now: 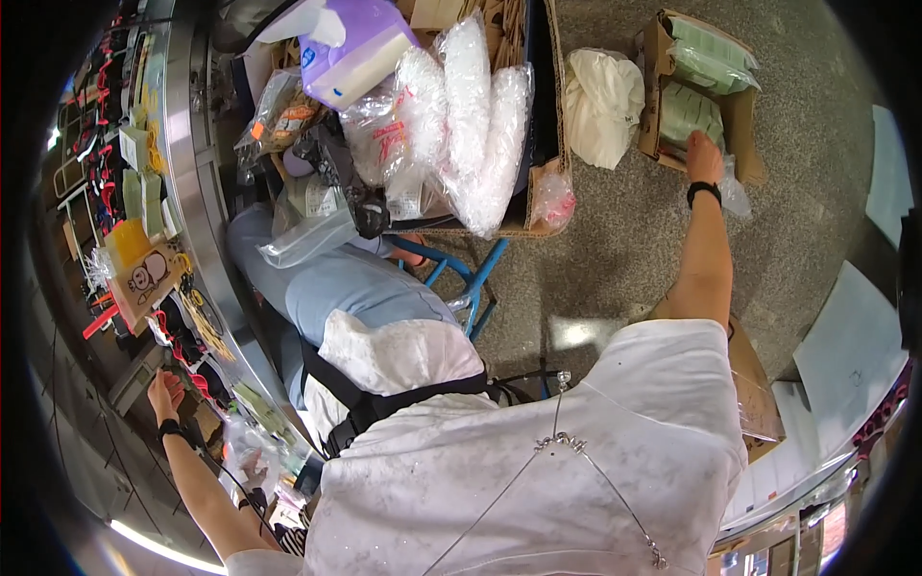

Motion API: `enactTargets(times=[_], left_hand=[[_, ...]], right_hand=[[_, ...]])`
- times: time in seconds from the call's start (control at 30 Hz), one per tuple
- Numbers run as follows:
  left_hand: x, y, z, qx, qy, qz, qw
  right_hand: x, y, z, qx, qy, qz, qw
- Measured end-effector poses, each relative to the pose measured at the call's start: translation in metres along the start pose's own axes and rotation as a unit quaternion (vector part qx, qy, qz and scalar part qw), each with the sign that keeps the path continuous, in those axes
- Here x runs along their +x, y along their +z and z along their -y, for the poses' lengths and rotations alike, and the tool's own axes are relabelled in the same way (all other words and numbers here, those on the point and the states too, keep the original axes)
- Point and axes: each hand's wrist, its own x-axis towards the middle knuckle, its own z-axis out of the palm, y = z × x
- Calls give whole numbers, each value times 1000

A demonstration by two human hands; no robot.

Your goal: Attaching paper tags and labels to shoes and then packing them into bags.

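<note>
My right arm stretches out to a small cardboard box (651,130) on the floor. There my right hand (704,156) touches or lies just over a pale green pack (690,113) in clear plastic. Its fingertips are hidden, so I cannot tell whether it grips the pack. A second pale green pack (706,53) sits at the box's far end. Off to the left, my left hand (166,394) is raised beside a long bench cluttered with small goods, its fingers apart and nothing visible in them. Black bands circle both wrists.
A large cardboard box (552,115) before me holds puffy white plastic bags (466,106) and a purple tissue pack (355,48). A crumpled cream bag (603,108) lies between the boxes. Blue metal legs (471,278) stand below. A metal-edged bench (197,192) runs along the left.
</note>
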Motion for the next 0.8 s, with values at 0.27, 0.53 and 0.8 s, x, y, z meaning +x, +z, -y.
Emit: enactTargets(times=[0.27,0.53,0.8], left_hand=[[64,-54,20,-79,63,1,995],[90,-81,92,-183,69,-23,980],[70,-109,125,-260,273,-22,926]], right_hand=[[95,-68,-35,36,37,-41,998],[91,-120,-39,175,86,40,980],[99,-191,-33,298,91,-58,949]])
